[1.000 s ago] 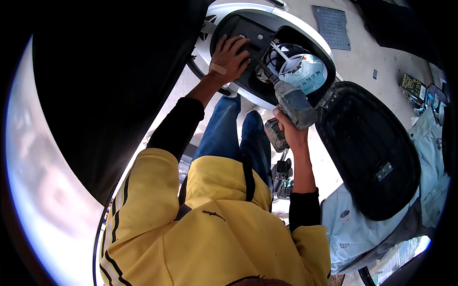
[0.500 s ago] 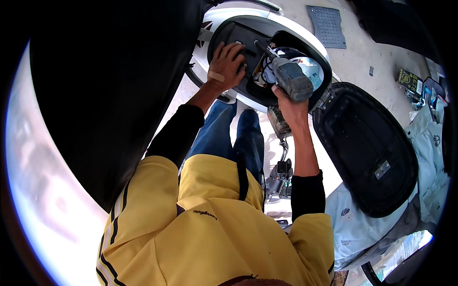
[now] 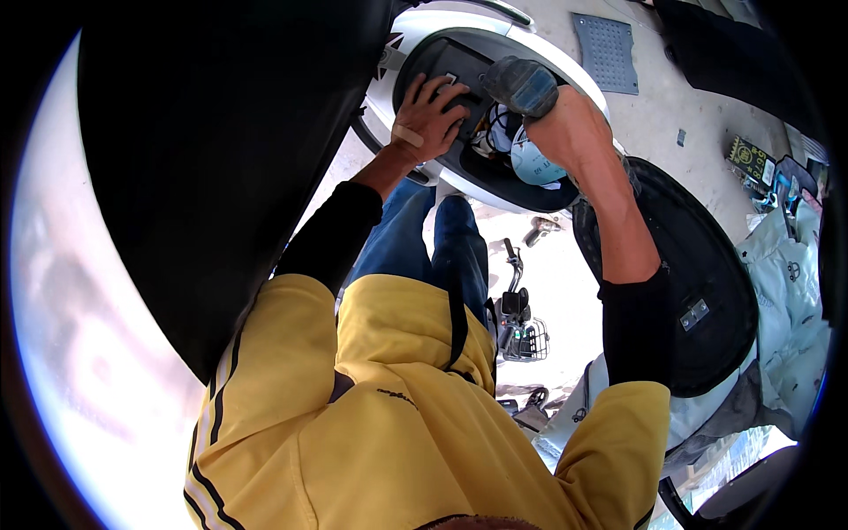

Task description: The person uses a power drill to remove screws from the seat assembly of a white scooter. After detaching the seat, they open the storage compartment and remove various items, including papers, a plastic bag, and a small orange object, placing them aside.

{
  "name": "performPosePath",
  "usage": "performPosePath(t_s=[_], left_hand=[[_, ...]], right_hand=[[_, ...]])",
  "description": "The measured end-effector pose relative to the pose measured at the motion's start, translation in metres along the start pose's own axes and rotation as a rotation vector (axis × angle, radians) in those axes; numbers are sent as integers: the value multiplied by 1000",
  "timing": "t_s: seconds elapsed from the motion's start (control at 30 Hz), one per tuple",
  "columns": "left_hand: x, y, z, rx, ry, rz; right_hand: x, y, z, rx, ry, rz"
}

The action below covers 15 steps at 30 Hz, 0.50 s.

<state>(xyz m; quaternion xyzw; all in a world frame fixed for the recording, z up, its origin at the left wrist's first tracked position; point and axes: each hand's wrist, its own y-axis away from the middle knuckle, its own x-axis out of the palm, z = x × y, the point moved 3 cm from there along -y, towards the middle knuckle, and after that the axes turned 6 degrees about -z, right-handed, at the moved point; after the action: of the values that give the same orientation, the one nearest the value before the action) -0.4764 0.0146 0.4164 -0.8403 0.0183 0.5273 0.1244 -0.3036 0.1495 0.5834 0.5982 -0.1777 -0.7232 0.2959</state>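
My left hand [image 3: 427, 118] rests with spread fingers on the dark panel [image 3: 457, 55] inside a white vehicle body [image 3: 571, 56]. Just right of it, my right hand [image 3: 566, 134] grips a grey power drill [image 3: 521, 86], held end-on to the view, with its tip hidden over the panel. Beside the panel is an open black compartment holding cords and a light blue round object [image 3: 533, 161] with print on it, partly behind my right hand. A hinged black lid [image 3: 707, 265] hangs open to the right, partly behind my forearm.
A large black surface [image 3: 212, 150] fills the left. At the back right lie a grey perforated plate [image 3: 603, 54] and a black-and-yellow box [image 3: 751, 159]. Pale printed fabric [image 3: 786, 300] lies beyond the lid. Below are my jeans, with small vehicle parts and a basket [image 3: 528, 338] on the ground.
My right hand and forearm have risen and moved rightward, tilting the drill upright so its back end now sits high over the compartment. My left hand has shifted only slightly.
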Motion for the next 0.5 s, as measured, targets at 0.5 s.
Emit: performPosePath(t_s=[0.5], left_hand=[[4,1,2,-10,-14,-12]], right_hand=[[33,23,-35,41,-205,-131]])
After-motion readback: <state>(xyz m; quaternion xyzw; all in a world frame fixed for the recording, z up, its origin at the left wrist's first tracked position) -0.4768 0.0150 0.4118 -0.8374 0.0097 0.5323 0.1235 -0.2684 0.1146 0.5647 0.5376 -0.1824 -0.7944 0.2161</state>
